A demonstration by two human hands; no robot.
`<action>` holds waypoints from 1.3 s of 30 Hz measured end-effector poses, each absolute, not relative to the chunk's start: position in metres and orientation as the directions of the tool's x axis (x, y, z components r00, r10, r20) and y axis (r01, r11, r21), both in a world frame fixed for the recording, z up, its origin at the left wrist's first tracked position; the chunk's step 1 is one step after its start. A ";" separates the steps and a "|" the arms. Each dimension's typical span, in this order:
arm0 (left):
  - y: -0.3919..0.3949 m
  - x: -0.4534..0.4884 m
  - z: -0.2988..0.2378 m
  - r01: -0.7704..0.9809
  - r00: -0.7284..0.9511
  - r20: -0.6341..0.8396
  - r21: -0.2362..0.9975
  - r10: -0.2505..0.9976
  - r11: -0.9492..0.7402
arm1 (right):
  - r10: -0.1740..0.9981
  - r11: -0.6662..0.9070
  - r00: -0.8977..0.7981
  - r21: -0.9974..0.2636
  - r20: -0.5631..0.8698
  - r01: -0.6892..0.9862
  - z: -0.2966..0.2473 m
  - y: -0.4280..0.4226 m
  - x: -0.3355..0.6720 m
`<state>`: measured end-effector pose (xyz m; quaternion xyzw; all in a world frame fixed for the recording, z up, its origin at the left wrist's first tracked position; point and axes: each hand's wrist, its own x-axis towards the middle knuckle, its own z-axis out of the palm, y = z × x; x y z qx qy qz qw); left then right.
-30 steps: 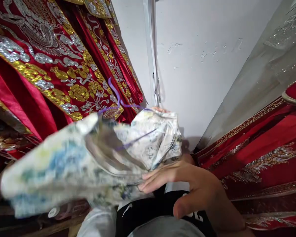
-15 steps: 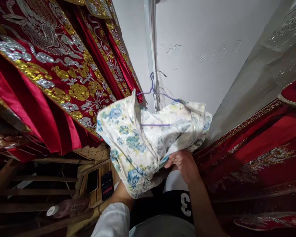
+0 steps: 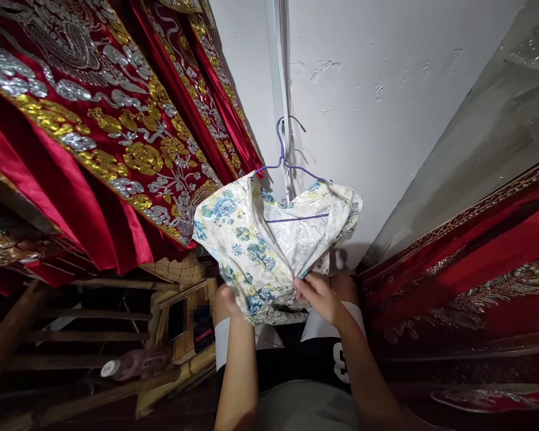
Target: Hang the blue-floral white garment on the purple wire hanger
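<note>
A white blouse [image 3: 251, 251] with blue and yellow flowers hangs on a purple wire hanger [image 3: 282, 158], its neckline gaping so the pale inside shows. My right hand [image 3: 321, 297] is closed on the blouse's front edge, thumb and fingers pinching it near the bottom of the V opening. At the lower left side of the blouse is my left hand [image 3: 229, 301], smeared by motion. Its fingers are mostly behind the cloth, so I cannot see how they are set.
Red embroidered cloth [image 3: 144, 158] hangs at left, more red cloth [image 3: 498, 281] at right. A metal rail [image 3: 279, 66] runs down the white wall [image 3: 363, 108]. Lower left are wooden slats [image 3: 85, 335], a bottle [image 3: 137, 363] and a phone [image 3: 203, 329].
My left hand has come out from under the blouse to its left side. The right hand keeps its pinch at the front edge. The blouse hangs straighter, its lower edge higher.
</note>
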<state>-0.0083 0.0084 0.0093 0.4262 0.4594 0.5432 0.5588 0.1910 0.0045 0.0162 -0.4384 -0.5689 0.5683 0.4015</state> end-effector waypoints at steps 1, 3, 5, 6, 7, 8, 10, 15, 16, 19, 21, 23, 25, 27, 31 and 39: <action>0.007 -0.011 0.007 -0.261 -0.028 -0.076 0.963 0.997 0.066 | 0.945 -0.034 -0.324 -0.998 -0.051 0.056 0.014 0.004 0.187; 0.006 -0.013 0.007 -0.370 -0.033 -0.162 0.919 0.986 0.138 | 0.937 -0.042 -0.344 -0.998 -0.057 0.052 0.012 0.002 0.182; 0.004 -0.010 0.010 -0.466 -0.006 -0.246 0.858 0.969 0.215 | 0.939 -0.054 -0.337 -0.998 -0.063 0.035 0.014 0.002 0.181; 0.003 -0.008 0.013 -0.501 0.009 -0.270 0.832 0.963 0.238 | 0.939 -0.064 -0.336 -0.997 -0.072 0.034 0.015 0.003 0.181; 0.003 -0.005 0.015 -0.523 0.020 -0.276 0.816 0.961 0.245 | 0.939 -0.075 -0.333 -0.997 -0.083 0.037 0.018 0.003 0.182; 0.003 -0.002 0.017 -0.537 0.030 -0.274 0.807 0.961 0.247 | 0.940 -0.085 -0.329 -0.996 -0.094 0.039 0.020 0.003 0.183; 0.004 0.003 0.017 -0.552 0.035 -0.275 0.796 0.961 0.248 | 0.946 -0.098 -0.307 -0.995 -0.103 0.030 0.024 0.004 0.185; 0.022 0.000 0.002 -0.530 -0.182 -0.300 0.832 0.936 0.163 | 0.985 -0.022 -0.174 -1.000 -0.021 0.000 0.026 0.004 0.190; 0.027 -0.001 -0.003 -0.492 -0.254 -0.282 0.861 0.925 0.128 | 0.989 -0.008 -0.146 -1.000 -0.008 0.002 0.026 0.005 0.191; 0.034 0.003 -0.018 -0.252 -0.574 -0.125 0.967 0.809 -0.030 | 0.997 -0.018 -0.078 -1.000 -0.017 -0.004 0.025 0.007 0.193; 0.030 0.015 -0.026 -0.022 -0.704 0.065 0.993 0.707 -0.113 | 0.997 -0.054 -0.061 -0.998 -0.052 -0.022 0.023 0.010 0.192; 0.022 0.032 -0.031 0.141 -0.624 0.219 0.976 0.750 -0.168 | 0.992 -0.094 -0.085 -0.994 -0.089 -0.052 0.019 0.012 0.189; 0.012 0.052 -0.034 0.181 -0.436 0.264 0.962 0.861 -0.203 | 0.983 -0.120 -0.145 -0.990 -0.109 -0.072 0.016 0.013 0.186; 0.005 0.068 -0.037 0.124 -0.275 0.221 0.973 0.936 -0.193 | 0.969 -0.138 -0.218 -0.988 -0.120 -0.069 0.013 0.012 0.184; 0.003 0.077 -0.042 0.018 -0.165 0.142 0.990 0.976 -0.141 | 0.948 -0.150 -0.289 -0.988 -0.131 -0.045 0.015 0.010 0.186; 0.007 0.077 -0.042 0.191 -0.155 0.240 0.959 0.958 -0.209 | 0.997 0.001 -0.075 -0.996 0.007 -0.085 0.076 0.047 0.196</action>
